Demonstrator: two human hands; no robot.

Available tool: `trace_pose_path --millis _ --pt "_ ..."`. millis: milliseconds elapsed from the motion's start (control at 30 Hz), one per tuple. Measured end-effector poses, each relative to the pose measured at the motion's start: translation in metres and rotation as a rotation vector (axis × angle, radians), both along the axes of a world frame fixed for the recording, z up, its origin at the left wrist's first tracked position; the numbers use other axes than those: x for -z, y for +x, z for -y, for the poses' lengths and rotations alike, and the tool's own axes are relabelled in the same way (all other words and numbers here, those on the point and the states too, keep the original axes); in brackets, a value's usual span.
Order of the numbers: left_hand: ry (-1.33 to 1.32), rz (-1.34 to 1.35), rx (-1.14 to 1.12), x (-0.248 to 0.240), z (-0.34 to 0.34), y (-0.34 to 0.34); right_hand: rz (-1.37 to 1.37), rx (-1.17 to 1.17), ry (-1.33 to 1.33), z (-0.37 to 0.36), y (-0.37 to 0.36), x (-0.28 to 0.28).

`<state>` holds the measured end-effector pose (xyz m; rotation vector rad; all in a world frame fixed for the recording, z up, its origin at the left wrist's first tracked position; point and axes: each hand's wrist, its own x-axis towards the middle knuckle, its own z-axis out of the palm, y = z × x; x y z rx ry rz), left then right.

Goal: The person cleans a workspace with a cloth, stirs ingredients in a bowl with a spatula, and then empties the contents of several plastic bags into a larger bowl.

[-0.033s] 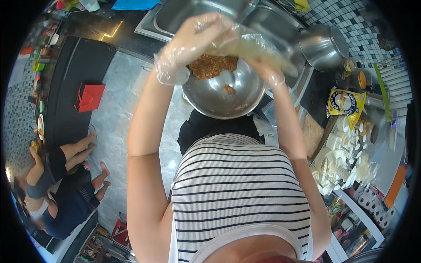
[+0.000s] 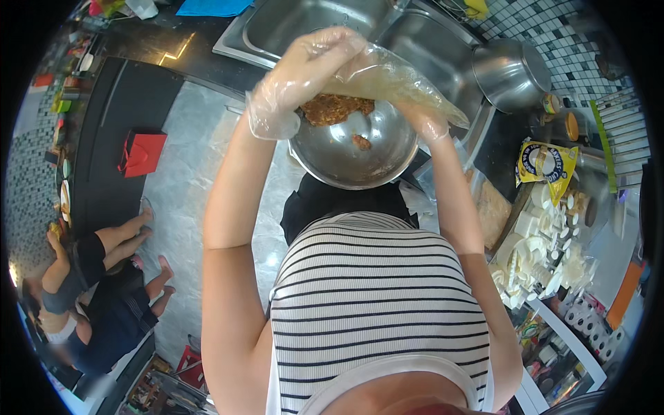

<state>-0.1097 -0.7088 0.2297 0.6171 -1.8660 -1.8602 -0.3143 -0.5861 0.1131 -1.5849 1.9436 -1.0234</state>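
While you hold the clear plastic bag (image 2: 394,76) up over the steel bowl (image 2: 349,149), everything turns on one line: the bag's long axis runs from upper left to lower right, with the high end bunched in your left hand (image 2: 304,72) and the low, tapering end reaching past your right hand (image 2: 423,123). Your left hand, in a loose clear glove, is closed around the bag from above, fingers curled over the crumpled plastic. Your right hand, also gloved, sits lower and to the right, tucked under the bag; it seems to grip the plastic, but the bag hides the fingers, so you cannot tell how tightly they close.

Directly below your left hand, between the two hands, a heap of brown minced filling (image 2: 337,107) lies against the far inner wall of the bowl, with one smaller lump (image 2: 360,142) apart from it nearer the middle. Your left hand is the nearer one to the heap; the right is beside the bowl's right rim.

Count what you have: one bag, one bowl in use, two gloved hands, one large heap and one stray lump. Beyond the bowl there is a double sink (image 2: 311,24), and a second steel bowl (image 2: 510,72) rests tilted to the right. A yellow packet (image 2: 546,169) lies on the tabletop (image 2: 501,149) at your right.
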Motion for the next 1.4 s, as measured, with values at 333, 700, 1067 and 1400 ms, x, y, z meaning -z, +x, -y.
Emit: trace_pose_path --millis 333,700,1067,1400 --pt "0.216 -0.259 0.025 -0.037 -0.027 -0.038 0.574 0.280 -0.165 -0.042 -0.025 -0.020" --pt "0.455 -0.562 0.256 -0.074 -0.022 -0.127 0.584 0.356 -0.486 -0.050 -0.055 -0.078" --pt "-0.592 -0.436 -0.047 -0.035 -0.041 -0.228 0.747 0.705 -0.433 -0.117 -0.074 -0.037" --pt "-0.835 0.216 0.089 -0.009 0.024 -0.058 0.364 0.231 -0.053 -0.085 -0.033 -0.027"
